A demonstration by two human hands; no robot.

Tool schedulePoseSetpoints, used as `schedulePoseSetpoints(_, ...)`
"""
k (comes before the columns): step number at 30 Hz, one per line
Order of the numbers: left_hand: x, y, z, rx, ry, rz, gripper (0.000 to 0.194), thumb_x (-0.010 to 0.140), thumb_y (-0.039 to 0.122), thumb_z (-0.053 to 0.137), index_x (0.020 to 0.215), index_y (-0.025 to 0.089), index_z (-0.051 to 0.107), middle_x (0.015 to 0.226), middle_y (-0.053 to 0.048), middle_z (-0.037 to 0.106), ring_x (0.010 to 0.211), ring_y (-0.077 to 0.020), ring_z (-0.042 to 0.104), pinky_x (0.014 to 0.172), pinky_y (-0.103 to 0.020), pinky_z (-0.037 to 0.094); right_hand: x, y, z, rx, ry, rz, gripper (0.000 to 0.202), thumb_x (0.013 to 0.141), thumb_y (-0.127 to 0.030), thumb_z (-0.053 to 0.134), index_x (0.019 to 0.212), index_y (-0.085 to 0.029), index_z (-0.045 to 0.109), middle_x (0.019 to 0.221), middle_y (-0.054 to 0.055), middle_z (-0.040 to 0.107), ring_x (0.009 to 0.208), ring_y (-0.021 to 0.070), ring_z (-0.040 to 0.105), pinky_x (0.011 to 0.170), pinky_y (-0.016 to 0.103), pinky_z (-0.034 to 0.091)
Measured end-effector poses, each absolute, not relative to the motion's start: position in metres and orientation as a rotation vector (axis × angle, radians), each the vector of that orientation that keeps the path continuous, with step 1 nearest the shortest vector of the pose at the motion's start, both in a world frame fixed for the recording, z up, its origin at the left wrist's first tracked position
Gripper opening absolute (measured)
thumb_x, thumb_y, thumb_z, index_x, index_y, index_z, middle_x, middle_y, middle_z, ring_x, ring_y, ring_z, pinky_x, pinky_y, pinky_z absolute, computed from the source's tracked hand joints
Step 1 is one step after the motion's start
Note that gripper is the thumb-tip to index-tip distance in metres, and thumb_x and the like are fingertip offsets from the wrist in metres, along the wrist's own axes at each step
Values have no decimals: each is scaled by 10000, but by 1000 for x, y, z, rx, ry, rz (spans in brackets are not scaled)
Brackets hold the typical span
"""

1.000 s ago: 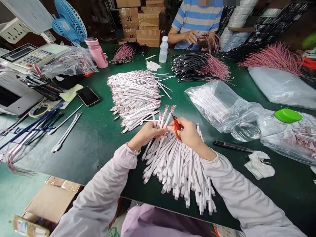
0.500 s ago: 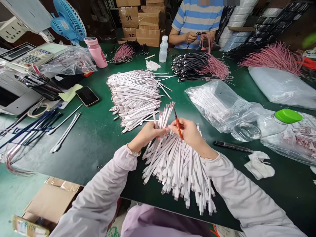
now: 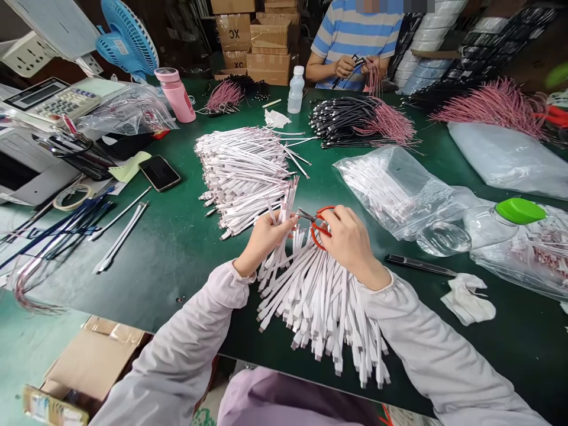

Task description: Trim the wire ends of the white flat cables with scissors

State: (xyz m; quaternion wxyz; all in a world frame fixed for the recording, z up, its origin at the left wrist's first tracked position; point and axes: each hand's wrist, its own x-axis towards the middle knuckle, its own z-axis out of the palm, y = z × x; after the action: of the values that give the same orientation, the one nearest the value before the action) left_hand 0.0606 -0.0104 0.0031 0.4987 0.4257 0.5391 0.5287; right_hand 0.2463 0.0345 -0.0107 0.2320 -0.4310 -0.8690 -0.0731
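My left hand (image 3: 267, 238) is closed round a small bundle of white flat cables (image 3: 290, 192), their stripped pinkish wire ends pointing up and away. In my right hand (image 3: 352, 239) is a pair of scissors with red-orange handles (image 3: 316, 232), fingers in the loops. The dark blades point left and reach the tips of my left thumb and finger, close to a cable end there. Beneath both hands a pile of white cables (image 3: 319, 296) fans out toward me, connector ends nearest. Another stack of white cables (image 3: 242, 171) lies just beyond my left hand.
On the right are a cutter knife (image 3: 419, 264), crumpled tissue (image 3: 469, 299), a clear bottle with a green cap (image 3: 519, 210) and a bag of cables (image 3: 377, 180). A phone (image 3: 160, 173) lies left. Across the table, a person in a striped shirt (image 3: 359, 35) handles dark cables.
The scissors have swung from upright in my right hand to pointing left, with my fingers now in their loops. My left hand and its bundle have shifted slightly left.
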Motion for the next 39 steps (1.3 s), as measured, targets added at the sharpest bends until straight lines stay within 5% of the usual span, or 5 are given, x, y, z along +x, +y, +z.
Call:
schedulePoseSetpoints(14, 61, -12, 2, 1139, 1336, 1343, 275, 734, 427, 728, 769, 156, 697, 501, 53, 456, 530, -111, 485, 544, -245, 428, 250, 36, 0, -1261, -2485, -223, 283, 827, -38, 571, 1031, -163, 722, 847, 81, 632, 786, 220, 572, 617, 291, 362)
schedulePoseSetpoints(18, 60, -10, -1, 1155, 1311, 1342, 301, 742, 463, 729, 720, 167, 681, 527, 19, 527, 567, -139, 550, 558, -259, 450, 246, 36, -4, -1256, -2268, 140, 222, 852, -98, 548, 933, -164, 744, 747, 49, 598, 657, 173, 530, 594, 277, 364)
schedulePoseSetpoints(24, 61, -12, 1, 1203, 1360, 1311, 297, 752, 455, 724, 691, 171, 665, 485, 26, 505, 528, -136, 536, 526, -249, 419, 238, 33, 0, -920, -1966, 837, 336, 871, -280, 566, 1169, -196, 699, 772, 0, 511, 667, 132, 486, 663, 263, 444)
schedulePoseSetpoints(39, 62, -13, 0, 1259, 1384, 1234, 301, 799, 454, 698, 730, 161, 692, 532, 12, 520, 471, -96, 410, 478, -243, 294, 238, 32, 5, -957, -1897, 693, 176, 837, -220, 546, 895, -190, 709, 734, 7, 526, 652, 143, 493, 656, 280, 431)
